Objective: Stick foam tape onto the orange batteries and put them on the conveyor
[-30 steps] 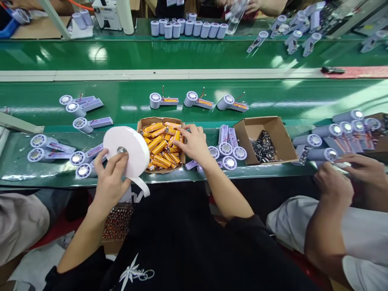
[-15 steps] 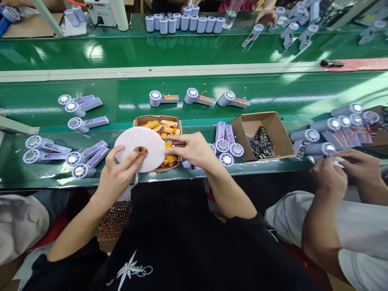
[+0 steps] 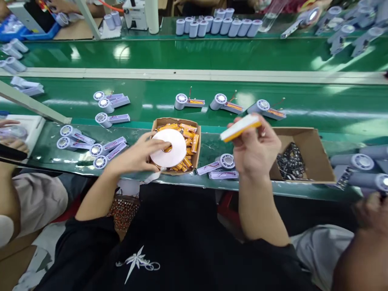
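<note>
My left hand grips a white roll of tape, a finger at its centre hole. The roll lies over a cardboard box of orange cylindrical batteries and hides part of them. A loose tape end hangs towards me. My right hand is closed on an orange battery, held up tilted, with a white strip along its upper side. Below that hand, lavender handheld fans with open handles lie on the bench.
A cardboard box of small dark parts stands to the right. More fans lie at left, and three with orange batteries sit on the green belt. Co-workers' hands are at the right and left edges.
My right hand has moved up and right from the box with the battery, whose white strip now shows. The roll is lowered onto the box. The view has shifted left.
</note>
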The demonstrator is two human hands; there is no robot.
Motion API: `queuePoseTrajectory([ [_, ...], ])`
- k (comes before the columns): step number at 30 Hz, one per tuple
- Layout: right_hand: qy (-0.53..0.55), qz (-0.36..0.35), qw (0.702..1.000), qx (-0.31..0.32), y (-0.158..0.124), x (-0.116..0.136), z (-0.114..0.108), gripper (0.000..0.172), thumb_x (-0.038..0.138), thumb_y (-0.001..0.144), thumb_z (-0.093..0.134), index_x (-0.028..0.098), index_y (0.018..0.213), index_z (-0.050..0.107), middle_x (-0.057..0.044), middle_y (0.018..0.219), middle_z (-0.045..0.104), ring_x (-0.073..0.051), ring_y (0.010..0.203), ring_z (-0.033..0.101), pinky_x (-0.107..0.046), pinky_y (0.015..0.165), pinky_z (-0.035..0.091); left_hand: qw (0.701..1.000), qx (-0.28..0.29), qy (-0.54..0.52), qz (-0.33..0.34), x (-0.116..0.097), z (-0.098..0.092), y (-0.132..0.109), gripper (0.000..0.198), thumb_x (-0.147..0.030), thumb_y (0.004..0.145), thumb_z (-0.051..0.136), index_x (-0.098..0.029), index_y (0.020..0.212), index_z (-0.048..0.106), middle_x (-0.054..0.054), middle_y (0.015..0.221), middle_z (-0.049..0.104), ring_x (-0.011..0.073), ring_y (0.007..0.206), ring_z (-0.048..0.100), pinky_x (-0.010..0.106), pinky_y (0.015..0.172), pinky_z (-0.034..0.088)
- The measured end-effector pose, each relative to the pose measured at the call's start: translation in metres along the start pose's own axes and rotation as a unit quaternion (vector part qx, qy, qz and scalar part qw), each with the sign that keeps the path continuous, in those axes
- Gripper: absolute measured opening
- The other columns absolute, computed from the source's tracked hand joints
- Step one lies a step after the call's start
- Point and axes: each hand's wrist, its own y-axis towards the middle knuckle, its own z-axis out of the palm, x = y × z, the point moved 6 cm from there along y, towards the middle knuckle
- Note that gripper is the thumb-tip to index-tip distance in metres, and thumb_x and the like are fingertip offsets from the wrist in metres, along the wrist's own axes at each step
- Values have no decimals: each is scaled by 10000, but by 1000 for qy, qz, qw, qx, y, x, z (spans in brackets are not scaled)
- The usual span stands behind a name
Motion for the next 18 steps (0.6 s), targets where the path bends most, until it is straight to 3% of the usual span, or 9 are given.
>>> queuePoseTrajectory([
  [2, -33, 33, 999, 8, -19, -9, -11, 520, 466, 716, 1040, 249, 1134, 818, -28, 998, 838, -268, 992, 850, -479, 926, 734, 993, -26, 5, -118, 77, -29, 1, 487, -496, 1033, 672, -222, 1432, 727, 127, 1425, 747, 346, 1398, 608, 551, 1232, 492],
  [4, -52, 51, 997, -10, -42, -19, -35, 502, 430, 703, 1050, 227, 1108, 833, -19, 904, 820, -289, 966, 860, -513, 943, 731, 960, -71, 98, -253, 153, -55, -14, 472, -503, 1044, 616, -183, 1362, 756, 167, 1460, 717, 390, 1419, 579, 599, 1240, 454],
  [5, -56, 58, 996, -23, -51, -23, -50, 496, 412, 688, 1058, 216, 1088, 841, -8, 853, 802, -298, 947, 864, -521, 940, 733, 943, -61, 133, -298, 184, -62, -24, 467, -483, 1023, 631, -179, 1353, 760, 176, 1499, 694, 415, 1439, 559, 616, 1232, 449],
  [6, -59, 64, 995, -38, -59, -25, -66, 491, 393, 675, 1065, 211, 1076, 848, 6, 808, 782, -303, 925, 868, -522, 930, 737, 931, -36, 156, -327, 208, -64, -33, 458, -455, 1003, 640, -186, 1353, 763, 173, 1530, 675, 430, 1434, 564, 616, 1206, 468],
  [8, -66, 81, 993, -61, -68, -27, -94, 481, 356, 669, 1068, 209, 1078, 861, 29, 745, 752, -303, 869, 873, -503, 892, 748, 925, 20, 173, -338, 235, -61, -44, 458, -425, 987, 633, -221, 1376, 762, 144, 1561, 660, 428, 1372, 621, 575, 1124, 527],
  [10, -78, 86, 991, -73, -68, -24, -109, 468, 340, 678, 1065, 211, 1085, 871, 36, 718, 747, -291, 806, 873, -459, 828, 760, 934, 32, 182, -306, 238, -56, -35, 465, -464, 1028, 587, -260, 1411, 753, 115, 1585, 653, 406, 1316, 669, 525, 1056, 554],
  [12, -91, 73, 991, -65, -58, -17, -104, 460, 356, 673, 1068, 206, 1065, 881, 24, 715, 766, -283, 742, 866, -426, 761, 765, 947, 9, 194, -254, 222, -49, -5, 482, -524, 1077, 547, -283, 1447, 739, 96, 1640, 623, 390, 1352, 657, 501, 1057, 547],
  [15, -92, 39, 995, -24, -29, -10, -66, 467, 397, 617, 1090, 215, 1002, 898, 9, 717, 793, -279, 676, 850, -408, 680, 764, 965, 18, 204, -166, 184, -28, 68, 434, -472, 1107, 565, -271, 1447, 745, 95, 1704, 572, 363, 1443, 612, 492, 1119, 532],
  [18, -101, 31, 994, 36, -1, -12, -20, 451, 389, 630, 1085, 276, 1032, 915, 12, 739, 813, -271, 697, 853, -380, 689, 762, 965, 93, 226, -96, 156, 0, 141, 392, -343, 1108, 581, -253, 1451, 748, 125, 1690, 578, 363, 1457, 607, 493, 1103, 561],
])
